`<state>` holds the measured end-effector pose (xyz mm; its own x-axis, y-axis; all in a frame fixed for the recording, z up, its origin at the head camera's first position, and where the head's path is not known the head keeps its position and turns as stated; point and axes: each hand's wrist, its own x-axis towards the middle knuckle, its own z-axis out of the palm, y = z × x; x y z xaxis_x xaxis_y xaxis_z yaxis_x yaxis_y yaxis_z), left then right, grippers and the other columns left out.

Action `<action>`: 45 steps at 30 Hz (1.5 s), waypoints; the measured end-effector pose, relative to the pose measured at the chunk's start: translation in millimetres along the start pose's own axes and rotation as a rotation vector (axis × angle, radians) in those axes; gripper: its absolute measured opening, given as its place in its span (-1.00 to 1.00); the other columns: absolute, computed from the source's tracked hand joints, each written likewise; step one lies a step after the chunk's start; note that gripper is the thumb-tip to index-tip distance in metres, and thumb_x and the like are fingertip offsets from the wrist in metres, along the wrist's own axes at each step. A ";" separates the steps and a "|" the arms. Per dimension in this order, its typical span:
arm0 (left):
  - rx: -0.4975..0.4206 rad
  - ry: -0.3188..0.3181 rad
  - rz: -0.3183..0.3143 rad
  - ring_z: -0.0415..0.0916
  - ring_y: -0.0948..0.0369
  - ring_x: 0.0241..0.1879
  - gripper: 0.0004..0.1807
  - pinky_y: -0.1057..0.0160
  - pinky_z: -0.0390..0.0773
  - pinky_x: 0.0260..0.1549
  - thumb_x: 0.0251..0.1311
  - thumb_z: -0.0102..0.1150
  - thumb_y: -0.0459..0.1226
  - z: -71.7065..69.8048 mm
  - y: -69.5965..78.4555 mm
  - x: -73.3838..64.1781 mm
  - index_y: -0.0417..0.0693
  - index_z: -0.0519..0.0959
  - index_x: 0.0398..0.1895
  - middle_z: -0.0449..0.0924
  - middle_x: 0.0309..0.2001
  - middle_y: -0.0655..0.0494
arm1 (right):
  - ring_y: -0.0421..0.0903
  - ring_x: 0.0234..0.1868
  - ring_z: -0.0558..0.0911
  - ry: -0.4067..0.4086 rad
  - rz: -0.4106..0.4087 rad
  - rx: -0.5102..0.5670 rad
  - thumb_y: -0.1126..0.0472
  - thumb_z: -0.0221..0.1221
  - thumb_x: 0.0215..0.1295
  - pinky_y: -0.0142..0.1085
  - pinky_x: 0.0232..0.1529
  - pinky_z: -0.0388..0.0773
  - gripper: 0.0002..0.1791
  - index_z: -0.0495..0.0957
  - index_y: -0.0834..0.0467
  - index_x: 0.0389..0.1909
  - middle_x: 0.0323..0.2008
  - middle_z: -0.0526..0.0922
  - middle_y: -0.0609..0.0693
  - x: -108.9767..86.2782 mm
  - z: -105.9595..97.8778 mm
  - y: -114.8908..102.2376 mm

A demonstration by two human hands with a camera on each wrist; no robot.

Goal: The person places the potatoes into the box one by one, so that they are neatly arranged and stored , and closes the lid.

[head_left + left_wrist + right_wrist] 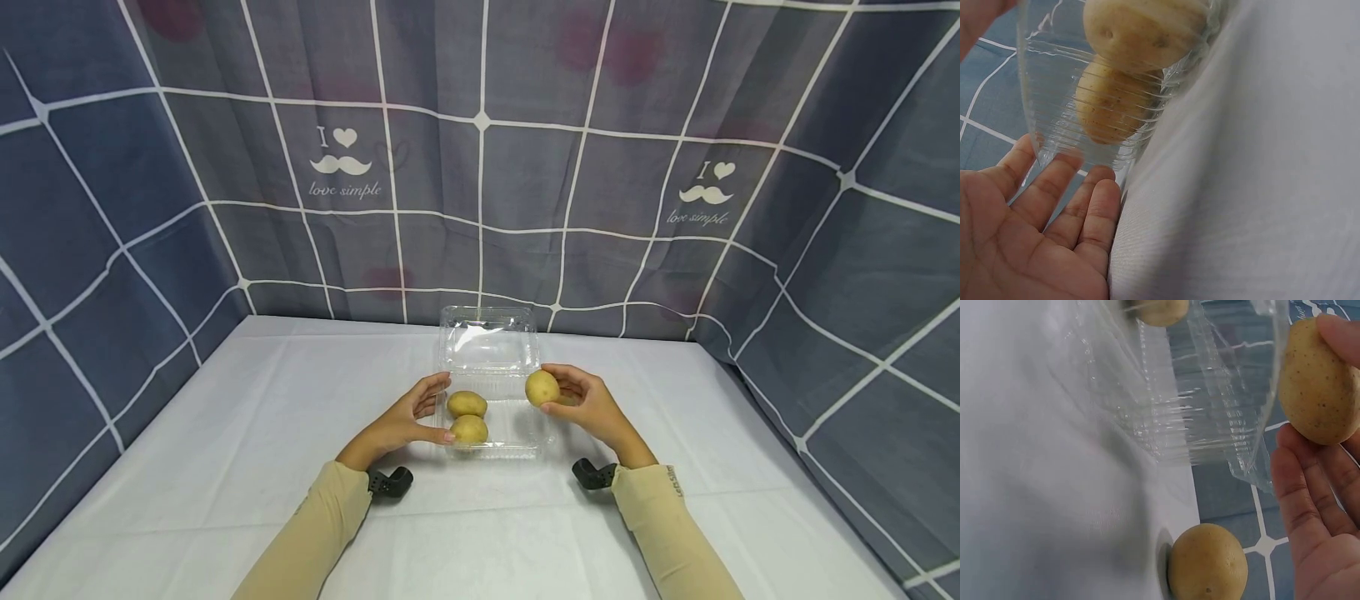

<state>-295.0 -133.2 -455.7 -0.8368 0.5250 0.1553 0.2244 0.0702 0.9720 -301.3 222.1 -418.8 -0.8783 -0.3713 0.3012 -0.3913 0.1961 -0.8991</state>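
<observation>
A clear plastic clamshell container (pixel 513 427) lies with its lid (pixel 491 354) raised at the back. Inside, along its left side, are two potatoes, a rear one (pixel 467 404) and a front one (pixel 470 430). My left hand (pixel 408 419) rests against the container's left side, fingers nearly straight on the ribbed wall and thumb at the near left corner. Between thumb and fingers my right hand (pixel 592 406) grips another potato (pixel 1317 381), above the container's right rim. In the right wrist view a further potato (pixel 1208 564) sits on the table beyond the container; the right hand hides it from the head view.
A white cloth (pixel 225 467) covers the table. Dark blue checked curtains (pixel 442 167) hang behind it and on both sides. Black wrist devices, a left one (pixel 391 482) and a right one (pixel 592 474), sit at the sleeve cuffs.
</observation>
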 end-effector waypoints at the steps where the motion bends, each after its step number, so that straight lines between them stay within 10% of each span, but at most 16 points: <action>1: -0.001 0.001 0.000 -0.02 -0.36 0.64 0.25 -0.30 0.10 0.62 0.10 0.67 -0.32 0.0 -0.3 0.0 -0.39 -0.02 0.69 0.01 0.66 -0.47 | -0.29 0.09 0.67 -0.004 0.002 0.001 0.53 0.44 0.25 -0.43 0.23 0.62 -0.34 0.49 0.51 0.37 0.30 0.58 0.46 0.1 0.8 -0.5; 45: -0.003 -0.007 0.007 -0.03 -0.36 0.64 0.26 -0.31 0.09 0.62 0.11 0.68 -0.31 -0.5 -1.6 1.0 -0.40 -0.03 0.70 -0.01 0.66 -0.47 | -0.11 0.04 0.74 -0.130 -0.162 -0.182 0.47 0.54 0.15 -0.33 0.18 0.67 -0.35 0.58 0.49 0.28 0.16 0.73 0.33 3.0 19.3 -4.5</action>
<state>-296.5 -133.3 -457.0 -0.8318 0.5312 0.1610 0.2286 0.0635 0.9714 -296.9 202.6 -420.1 -0.7624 -0.5222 0.3823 -0.5767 0.2802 -0.7674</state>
